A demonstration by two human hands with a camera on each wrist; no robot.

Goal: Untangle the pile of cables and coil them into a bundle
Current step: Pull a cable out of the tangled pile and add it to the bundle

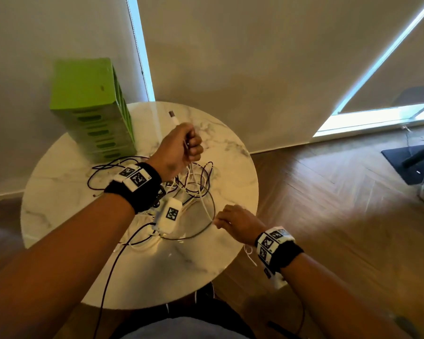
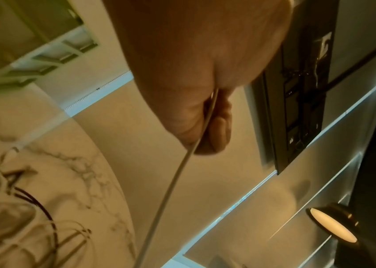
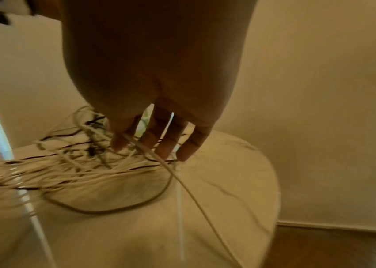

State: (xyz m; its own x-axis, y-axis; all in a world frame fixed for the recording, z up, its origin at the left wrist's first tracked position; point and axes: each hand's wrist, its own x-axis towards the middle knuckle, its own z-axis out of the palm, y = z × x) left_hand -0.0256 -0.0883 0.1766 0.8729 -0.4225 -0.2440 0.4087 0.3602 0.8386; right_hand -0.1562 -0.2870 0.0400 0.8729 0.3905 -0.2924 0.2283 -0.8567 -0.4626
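Left hand (image 1: 179, 148) raised over the round table's (image 1: 59, 192) far side, fisted round a white cable (image 2: 170, 190). Tangled cable pile (image 1: 191, 189) at table centre. Right hand (image 1: 235, 226) near the right edge, fingers curled, pinching that white cable.

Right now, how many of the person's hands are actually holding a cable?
2. The left hand grips a white cable in a fist above the pile. The right hand pinches a white strand near the table's right edge. It may be the same cable.
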